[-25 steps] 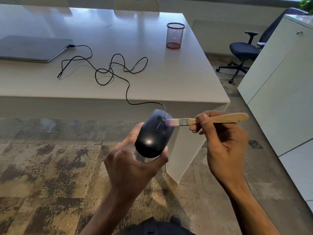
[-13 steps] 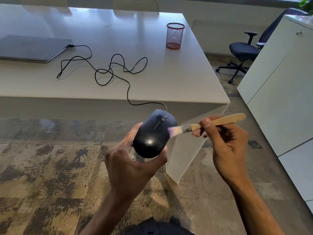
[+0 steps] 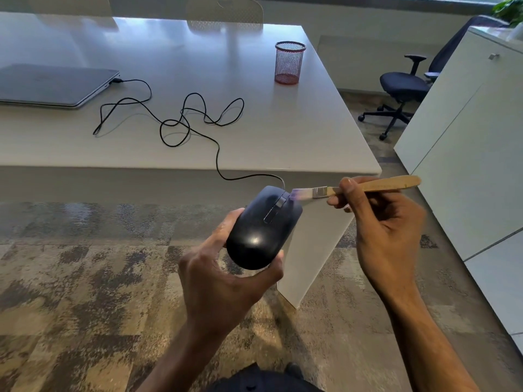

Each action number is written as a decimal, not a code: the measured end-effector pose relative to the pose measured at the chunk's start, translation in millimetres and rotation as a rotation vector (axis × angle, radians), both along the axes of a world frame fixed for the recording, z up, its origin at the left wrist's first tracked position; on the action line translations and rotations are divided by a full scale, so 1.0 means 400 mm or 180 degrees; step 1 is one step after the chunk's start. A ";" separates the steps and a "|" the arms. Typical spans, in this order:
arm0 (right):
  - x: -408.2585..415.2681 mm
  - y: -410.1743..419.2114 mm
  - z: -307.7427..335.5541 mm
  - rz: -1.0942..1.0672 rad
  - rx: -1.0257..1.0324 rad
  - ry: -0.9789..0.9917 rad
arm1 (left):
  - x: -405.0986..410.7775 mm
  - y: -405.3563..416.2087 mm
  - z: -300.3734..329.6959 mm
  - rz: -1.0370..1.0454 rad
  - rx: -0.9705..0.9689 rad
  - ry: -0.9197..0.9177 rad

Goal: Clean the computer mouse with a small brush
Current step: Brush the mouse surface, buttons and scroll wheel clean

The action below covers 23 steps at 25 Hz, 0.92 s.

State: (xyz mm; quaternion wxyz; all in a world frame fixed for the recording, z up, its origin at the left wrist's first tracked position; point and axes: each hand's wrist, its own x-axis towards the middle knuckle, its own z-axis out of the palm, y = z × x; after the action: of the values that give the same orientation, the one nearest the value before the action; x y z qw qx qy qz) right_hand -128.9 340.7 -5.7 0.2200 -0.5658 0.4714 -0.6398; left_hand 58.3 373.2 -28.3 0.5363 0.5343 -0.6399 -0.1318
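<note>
A black wired computer mouse (image 3: 261, 230) is held up in front of the desk edge, its top facing me. My left hand (image 3: 223, 281) grips it from below, thumb on its left side and fingers curled round its rear. My right hand (image 3: 385, 233) pinches the wooden handle of a small flat brush (image 3: 356, 189). The pale bristles touch the mouse's front right corner, beside the scroll wheel. The mouse's black cable (image 3: 181, 125) runs up over the desk edge in loose loops to a closed laptop (image 3: 53, 84).
The white desk (image 3: 283, 137) stands ahead, with a red mesh pen cup (image 3: 289, 63) near its right side. A white cabinet (image 3: 475, 142) stands to the right and a black office chair (image 3: 404, 86) behind it. Patterned carpet lies below.
The brush has swept up from the mouse's right side to its front corner by the scroll wheel. My left hand has kept the mouse almost still.
</note>
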 end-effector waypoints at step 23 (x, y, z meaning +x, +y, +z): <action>0.027 0.022 0.005 0.0149 -0.0403 0.0293 | 0.000 0.008 0.010 0.0207 -0.0061 -0.0391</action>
State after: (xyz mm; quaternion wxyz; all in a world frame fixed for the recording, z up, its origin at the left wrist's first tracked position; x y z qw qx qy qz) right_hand -118.1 349.5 -3.7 0.1768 -0.6183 0.4262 -0.6363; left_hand 58.3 376.5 -24.2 0.5051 0.5568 -0.6551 -0.0752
